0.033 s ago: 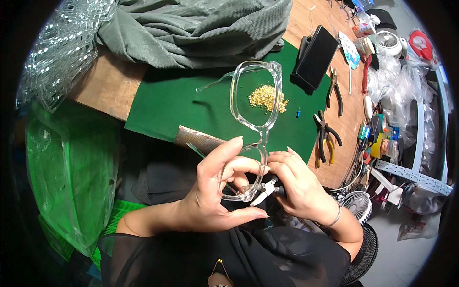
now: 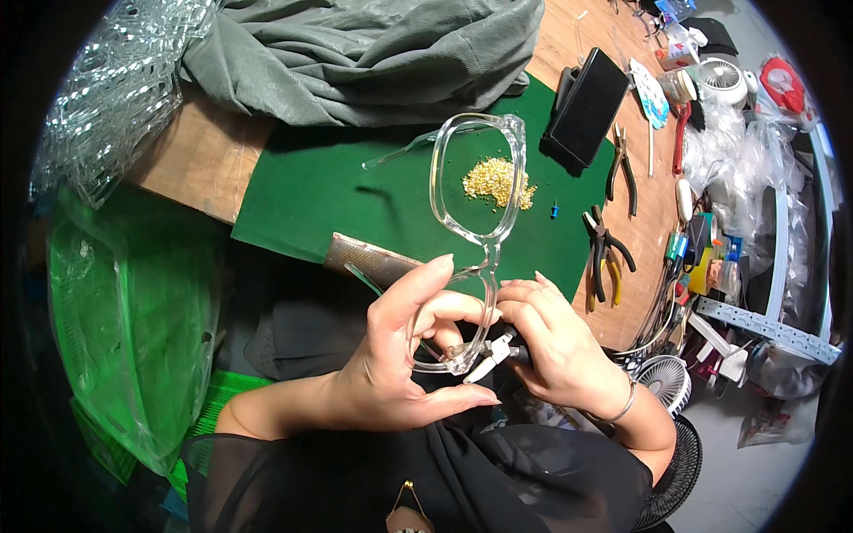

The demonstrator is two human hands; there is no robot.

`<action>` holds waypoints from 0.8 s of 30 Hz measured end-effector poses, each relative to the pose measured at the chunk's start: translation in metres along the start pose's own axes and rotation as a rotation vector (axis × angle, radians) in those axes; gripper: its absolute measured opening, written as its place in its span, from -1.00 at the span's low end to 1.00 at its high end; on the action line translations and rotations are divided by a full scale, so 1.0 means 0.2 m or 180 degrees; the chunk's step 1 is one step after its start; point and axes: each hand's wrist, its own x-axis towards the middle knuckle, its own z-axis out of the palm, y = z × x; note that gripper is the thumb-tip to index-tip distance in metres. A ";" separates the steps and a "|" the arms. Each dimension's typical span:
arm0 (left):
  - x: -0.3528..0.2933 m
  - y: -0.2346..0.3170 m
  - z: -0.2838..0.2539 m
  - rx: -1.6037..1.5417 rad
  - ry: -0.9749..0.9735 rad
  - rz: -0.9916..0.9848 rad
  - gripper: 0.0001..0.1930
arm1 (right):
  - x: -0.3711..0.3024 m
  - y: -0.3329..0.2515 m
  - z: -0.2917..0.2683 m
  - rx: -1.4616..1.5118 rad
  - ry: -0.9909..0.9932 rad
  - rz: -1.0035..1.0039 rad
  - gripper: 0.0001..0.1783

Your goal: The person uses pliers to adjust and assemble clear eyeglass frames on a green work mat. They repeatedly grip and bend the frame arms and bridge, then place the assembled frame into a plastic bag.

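Note:
My left hand [image 2: 386,355] is closed around the lower rim of a clear plastic eyeglass frame [image 2: 490,253], its thumb and fingers curved about the lens opening. The frame stands on end, with its upper rim above the green mat and one temple arm stretched out to the left. In my right hand [image 2: 564,346] is a pair of pliers [image 2: 490,359] with pale metal jaws. Those jaws meet the frame's lower corner; whether they grip it I cannot tell. My right fingers hide most of the handles. Behind the upper rim lies a pile of tiny gold-coloured parts [image 2: 490,180].
A green mat [image 2: 302,195] covers part of the wooden table. On it are a blue push pin [image 2: 554,210] and a black phone-like slab [image 2: 586,111]. Two pliers [image 2: 604,253] lie at right. Grey cloth [image 2: 373,62] is heaped at the back. A patterned bar [image 2: 369,256] sits at the near edge.

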 end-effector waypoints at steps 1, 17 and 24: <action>0.00 -0.01 0.01 -0.0077 0.0095 0.0071 0.18 | 0.00 0.00 0.00 -0.0062 -0.0016 -0.0009 -0.43; 0.02 0.04 0.01 0.0965 0.0134 0.0079 -0.48 | 0.02 0.02 0.07 -0.0988 0.0721 -0.0249 -0.72; 0.02 0.03 0.04 0.1285 0.0200 0.0305 -0.49 | 0.02 0.05 0.12 -0.1128 0.0924 -0.0280 -0.77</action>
